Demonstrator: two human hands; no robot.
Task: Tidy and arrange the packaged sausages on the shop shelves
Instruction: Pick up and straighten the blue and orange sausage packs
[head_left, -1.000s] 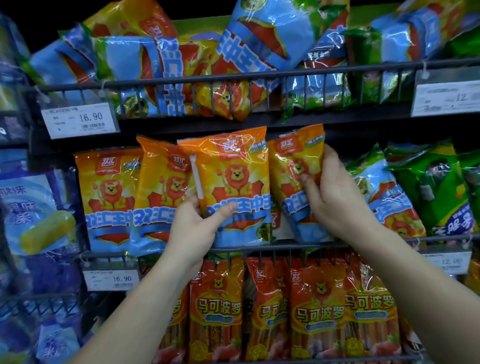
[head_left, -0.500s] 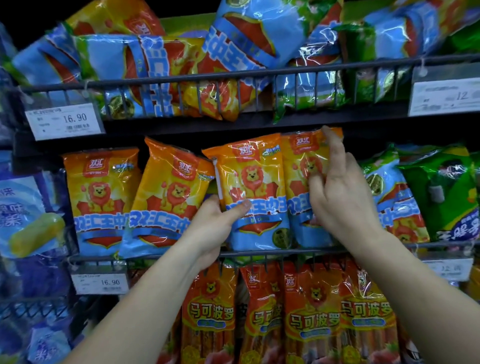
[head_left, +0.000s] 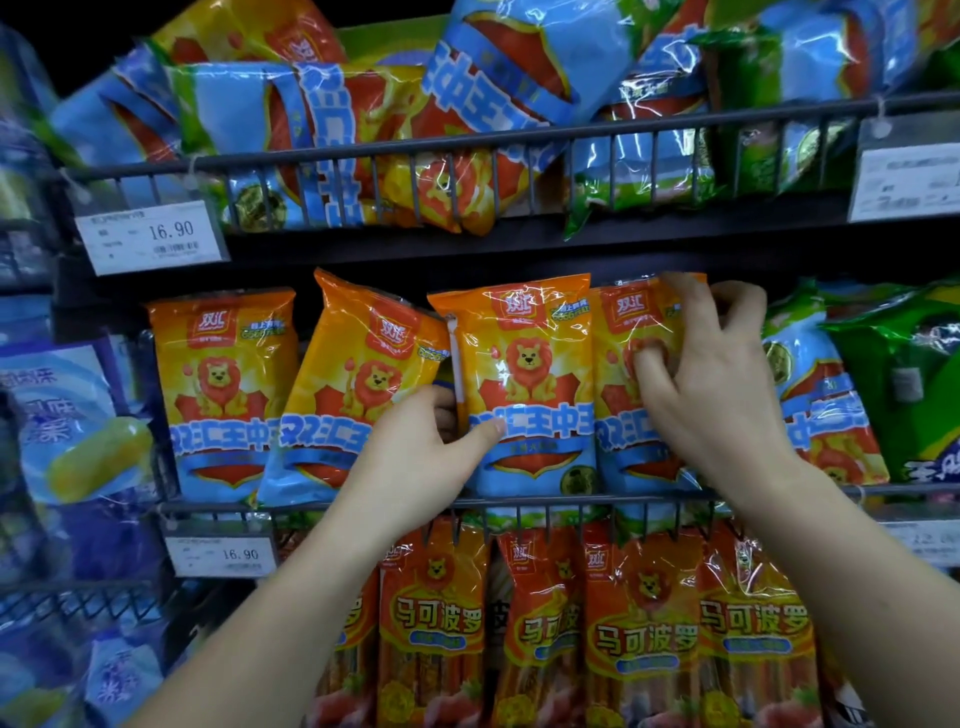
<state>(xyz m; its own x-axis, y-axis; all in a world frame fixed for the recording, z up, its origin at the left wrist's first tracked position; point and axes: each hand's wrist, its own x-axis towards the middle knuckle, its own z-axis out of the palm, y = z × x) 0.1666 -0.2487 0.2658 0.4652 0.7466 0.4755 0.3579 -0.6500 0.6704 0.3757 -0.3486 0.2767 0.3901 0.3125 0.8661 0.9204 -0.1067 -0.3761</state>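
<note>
1. The left hand (head_left: 415, 457) has slid the middle orange pack (head_left: 524, 384) rightward, gripping its left edge with the thumb in front.
2. The right hand (head_left: 711, 395) has climbed up the right orange pack (head_left: 634, 374), its curled fingers pinching the top.
3. Both packs stand upright and touching on the middle shelf (head_left: 571, 501). The tilted pack (head_left: 358, 384) to their left likely needs straightening next.

Four orange-blue sausage packs (head_left: 530, 384) upright on shelf.
</note>
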